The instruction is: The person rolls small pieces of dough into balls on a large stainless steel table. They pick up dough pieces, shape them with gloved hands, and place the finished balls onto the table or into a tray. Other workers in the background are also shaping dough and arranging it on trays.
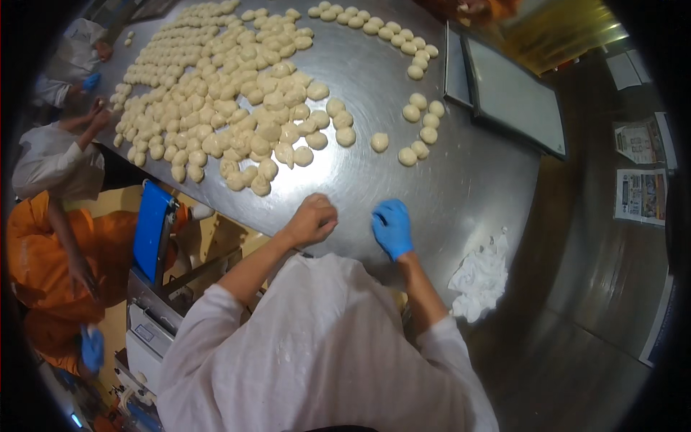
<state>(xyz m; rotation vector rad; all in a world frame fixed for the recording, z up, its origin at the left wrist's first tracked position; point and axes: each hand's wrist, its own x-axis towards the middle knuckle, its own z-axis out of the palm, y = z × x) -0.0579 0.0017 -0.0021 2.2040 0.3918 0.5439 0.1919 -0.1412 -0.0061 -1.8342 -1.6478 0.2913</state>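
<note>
My left hand (314,220), bare, rests low over the stainless steel table (345,237) near its front edge, its fingers curled. Beside it my right hand (392,227), in a blue glove, is cupped palm-down on the steel. What lies under either palm is hidden. Beyond my hands sits a single dough ball (379,142). Right of it stand several dough balls (429,135) in a loose cluster. A large mass of dough pieces (253,119) covers the left part of the table, some touching or piled together.
A crumpled white cloth (480,278) lies at the right front edge. Flat trays (518,94) stand at the far right. A row of dough balls (372,26) runs along the back. At left are co-workers, one in orange (108,243), and a machine with a blue belt (153,229).
</note>
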